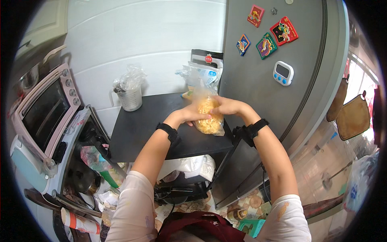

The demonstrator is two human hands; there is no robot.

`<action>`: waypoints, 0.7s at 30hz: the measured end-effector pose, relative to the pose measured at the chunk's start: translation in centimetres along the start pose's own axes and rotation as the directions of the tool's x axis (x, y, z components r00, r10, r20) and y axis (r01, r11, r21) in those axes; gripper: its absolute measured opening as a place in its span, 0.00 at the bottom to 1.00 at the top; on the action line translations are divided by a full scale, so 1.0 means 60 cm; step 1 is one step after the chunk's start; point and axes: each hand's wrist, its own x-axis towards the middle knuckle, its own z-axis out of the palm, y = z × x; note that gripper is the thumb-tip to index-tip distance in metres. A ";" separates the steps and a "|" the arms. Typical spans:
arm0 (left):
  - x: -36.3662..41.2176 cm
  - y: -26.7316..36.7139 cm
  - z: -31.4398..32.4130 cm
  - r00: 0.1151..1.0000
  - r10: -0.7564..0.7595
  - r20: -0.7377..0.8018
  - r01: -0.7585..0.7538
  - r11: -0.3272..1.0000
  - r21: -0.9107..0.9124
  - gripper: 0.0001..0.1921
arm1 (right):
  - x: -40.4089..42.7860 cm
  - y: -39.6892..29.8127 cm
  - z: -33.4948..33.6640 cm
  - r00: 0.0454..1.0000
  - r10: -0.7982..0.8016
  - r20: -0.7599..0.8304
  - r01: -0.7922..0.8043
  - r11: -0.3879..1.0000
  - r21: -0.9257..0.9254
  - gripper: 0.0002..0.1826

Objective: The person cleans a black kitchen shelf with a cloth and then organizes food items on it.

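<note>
A clear plastic bag of yellow, flaky food [209, 124] stands on the black shelf top [145, 130], near its right end. My left hand [192, 113] grips the bag from the left, thumb across its front. From the right, my right hand [225, 106] holds the upper part of the same bag. Both wrists wear black straps. Behind the bag, white and blue packages [208, 72] lean against the wall. A measuring jug [130, 98] with crumpled clear plastic in its mouth stands at the shelf's back left.
A grey refrigerator [251, 81] with magnets and a white timer [283, 73] rises close on the right. To the left, a pink toaster oven [45, 112] sits on another rack. White bags [199, 168] lie on the lower shelf. A green basket [251, 225] is on the floor.
</note>
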 end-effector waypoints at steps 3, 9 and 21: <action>0.004 -0.025 -0.001 0.952 0.286 -0.109 -0.286 0.958 0.017 0.48 | -0.021 -0.028 0.013 0.966 0.060 -0.253 -0.132 0.952 -0.278 0.40; -0.098 -0.031 -0.034 0.906 0.331 -0.264 -0.328 0.943 0.057 0.45 | -0.035 -0.087 0.056 0.877 -0.282 -0.390 0.250 0.959 -0.131 0.41; -0.569 -0.177 0.134 0.565 -0.353 -0.746 -0.239 0.795 -0.558 0.10 | 0.078 -0.198 0.456 0.696 -0.696 0.180 0.529 0.665 0.527 0.25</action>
